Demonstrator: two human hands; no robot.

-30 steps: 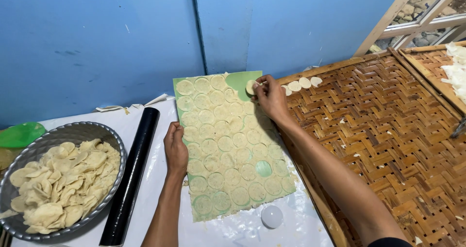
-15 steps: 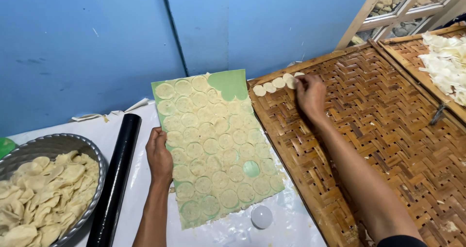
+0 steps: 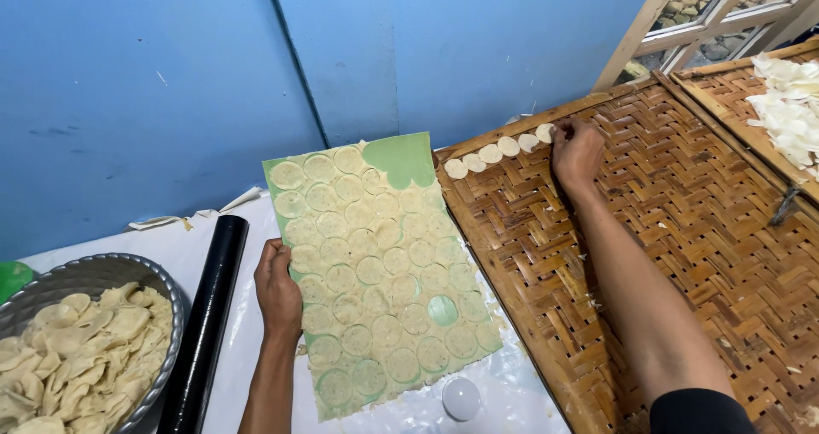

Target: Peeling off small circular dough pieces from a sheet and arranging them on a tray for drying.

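Observation:
A green board [image 3: 409, 159] covered with a thin dough sheet [image 3: 375, 272] cut into many round discs lies on the white table. My left hand [image 3: 277, 287] rests on the board's left edge, fingers curled over it. My right hand [image 3: 576, 151] reaches onto the woven bamboo tray [image 3: 682, 229] and touches the last pale dough disc in a short row of discs [image 3: 499, 151] along the tray's far edge. Whether a disc is pinched between the fingers cannot be told.
A black roller [image 3: 205, 323] lies left of the board. A metal bowl [image 3: 166, 293] of dough scraps sits at bottom left. A small white round cutter [image 3: 461, 397] lies below the board. A second tray with white pieces [image 3: 789, 101] is at far right. A blue wall stands behind.
My right hand moved from the board's top corner out onto the bamboo tray, along the row of discs. The left hand stayed on the board's left edge.

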